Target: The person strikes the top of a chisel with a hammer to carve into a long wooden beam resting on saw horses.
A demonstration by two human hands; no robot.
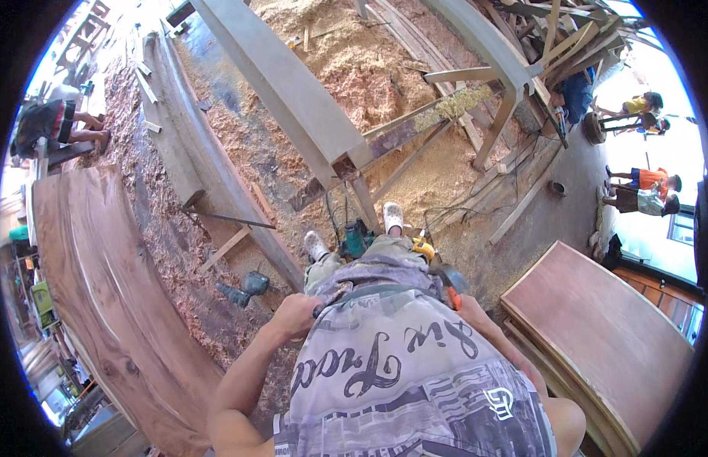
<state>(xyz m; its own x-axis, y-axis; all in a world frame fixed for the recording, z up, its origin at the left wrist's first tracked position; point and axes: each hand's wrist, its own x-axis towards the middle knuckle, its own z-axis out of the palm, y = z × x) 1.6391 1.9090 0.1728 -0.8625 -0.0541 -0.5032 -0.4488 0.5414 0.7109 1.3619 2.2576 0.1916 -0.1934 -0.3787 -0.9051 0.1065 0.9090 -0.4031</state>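
My left hand point(295, 315) is curled at the left side of my waist, against the hem of my printed shirt. A small dark end of something point(317, 311) shows beside its fingers, too little to name. At the right side of my waist, my right hand point(466, 306) is closed at an orange-and-dark tool point(451, 295), partly hidden by the shirt. A teal power tool point(356, 238) sits on the floor between my feet. A yellow tool point(423, 248) lies by my right leg. To my left a dark teal cordless tool point(251, 286) rests on the ground.
A long grey beam point(285, 84) runs ahead, propped on a wooden frame. Thick wood slabs point(125, 297) stand at left, stacked panels point(597, 335) at right. Shavings and a cable cover the floor. A bending person point(49, 126) is far left; other people point(647, 183) are far right.
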